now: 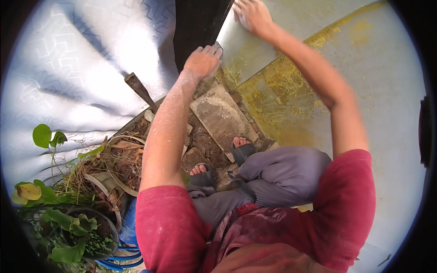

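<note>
My left hand (pixel 203 62) is at the lower end of a dark, narrow panel (pixel 195 27), fingers bent over a small grey edge that I cannot make out. Whitish dust coats that hand and forearm. Higher up, my right hand (pixel 254 18) reaches to the pale wall (pixel 291 27) beside the panel's right edge. Its fingers are stretched out and partly cut off by the top of the picture. A whitish patch shows near its thumb. Yellow flaking patches (pixel 273 86) mark the wall's lower part.
Silvery sheeting (pixel 91 54) hangs at the left, with a wooden stake (pixel 139 91) before it. A stone slab (pixel 223 113) lies by my sandalled feet. Potted plants (pixel 91 232), dry stalks (pixel 116 159) and a blue hose (pixel 120 264) crowd the lower left.
</note>
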Demonstrator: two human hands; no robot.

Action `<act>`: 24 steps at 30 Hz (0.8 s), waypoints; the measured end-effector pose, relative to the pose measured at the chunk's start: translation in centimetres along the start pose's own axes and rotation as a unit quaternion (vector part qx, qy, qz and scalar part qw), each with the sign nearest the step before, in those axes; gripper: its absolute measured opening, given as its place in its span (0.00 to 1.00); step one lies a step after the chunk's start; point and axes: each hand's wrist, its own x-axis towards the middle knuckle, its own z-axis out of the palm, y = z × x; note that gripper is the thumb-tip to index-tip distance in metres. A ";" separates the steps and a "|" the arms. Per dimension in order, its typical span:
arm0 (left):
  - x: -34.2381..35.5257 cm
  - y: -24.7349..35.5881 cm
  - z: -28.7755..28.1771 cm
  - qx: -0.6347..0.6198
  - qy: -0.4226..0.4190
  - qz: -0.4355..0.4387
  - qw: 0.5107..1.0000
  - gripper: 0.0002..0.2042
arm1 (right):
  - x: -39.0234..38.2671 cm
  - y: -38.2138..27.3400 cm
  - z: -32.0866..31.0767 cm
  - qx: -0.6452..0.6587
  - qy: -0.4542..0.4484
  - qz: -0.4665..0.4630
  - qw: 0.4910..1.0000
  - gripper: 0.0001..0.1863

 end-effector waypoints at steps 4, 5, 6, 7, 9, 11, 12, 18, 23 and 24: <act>1.7 2.7 -0.1 0.013 -0.054 0.019 0.998 0.24 | -7.5 -7.4 4.3 -0.082 -0.192 -0.165 0.964 0.29; 1.7 3.1 -0.1 0.022 -0.059 0.024 0.998 0.24 | -7.6 -8.1 3.7 -0.031 -0.256 -0.180 0.949 0.29; 1.8 3.0 -0.3 0.031 -0.064 0.031 0.997 0.24 | -7.2 -8.1 3.3 0.020 -0.319 -0.194 0.927 0.29; 2.1 3.0 0.4 0.045 -0.054 0.030 0.997 0.24 | -5.5 -6.5 5.4 0.023 -0.271 -0.146 0.951 0.28; 0.7 2.7 -0.2 -0.016 -0.086 -0.024 0.996 0.23 | -1.4 -1.9 5.7 0.029 0.068 -0.031 0.997 0.26; -0.8 1.4 -0.7 -0.019 -0.079 -0.059 0.995 0.23 | 1.8 -0.9 -0.7 0.012 0.008 -0.010 1.000 0.29; -1.3 1.3 -0.7 -0.011 -0.085 -0.056 0.995 0.23 | 1.5 -1.8 -0.3 -0.015 0.009 0.006 1.000 0.30; 0.4 1.9 -1.2 0.000 -0.041 -0.045 0.998 0.22 | -4.3 -8.9 7.5 0.023 -0.133 -0.138 0.981 0.29; -1.5 1.4 -1.4 -0.012 -0.147 -0.093 0.985 0.25 | 2.6 -3.9 1.8 0.057 0.023 -0.053 0.997 0.26; -1.4 1.5 -1.2 -0.012 -0.154 -0.092 0.984 0.25 | 1.2 -6.2 3.0 -0.008 -0.004 -0.044 0.999 0.27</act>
